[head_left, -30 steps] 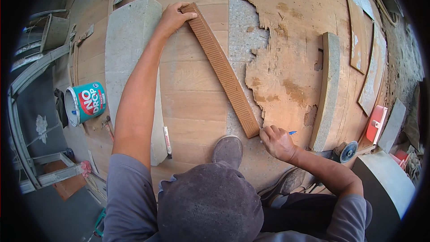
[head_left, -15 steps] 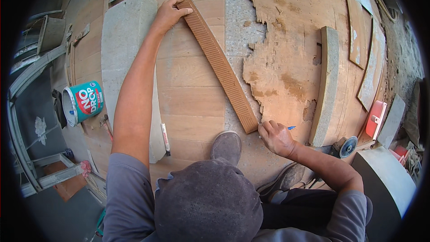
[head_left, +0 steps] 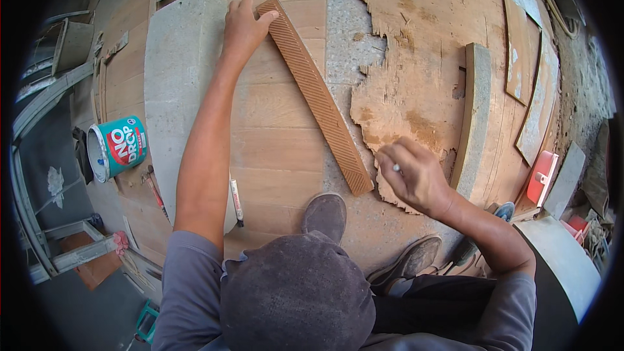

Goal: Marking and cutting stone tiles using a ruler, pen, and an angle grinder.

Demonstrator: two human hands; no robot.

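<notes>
- Head view: the left hand (head_left: 244, 26) is pressing down on the far end of the ribbed wooden strip (head_left: 315, 94), fingers spread flat on it, seemingly pinning it so it cannot slide.
- The strip is lying diagonally on the wooden floor (head_left: 273, 149), its near end just beside the right hand (head_left: 416, 179).
- The right hand's fingers are closing together on a thin pen-like marker (head_left: 395, 168), likely held at the strip's edge as a guide.
- A grey slab (head_left: 172, 84) is lying to the left, and a paint can (head_left: 117, 148) beyond it.

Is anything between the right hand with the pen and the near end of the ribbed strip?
Nothing visible. The right hand sits just right of the ribbed strip, only bare board between; left hand presses the far end.
</notes>
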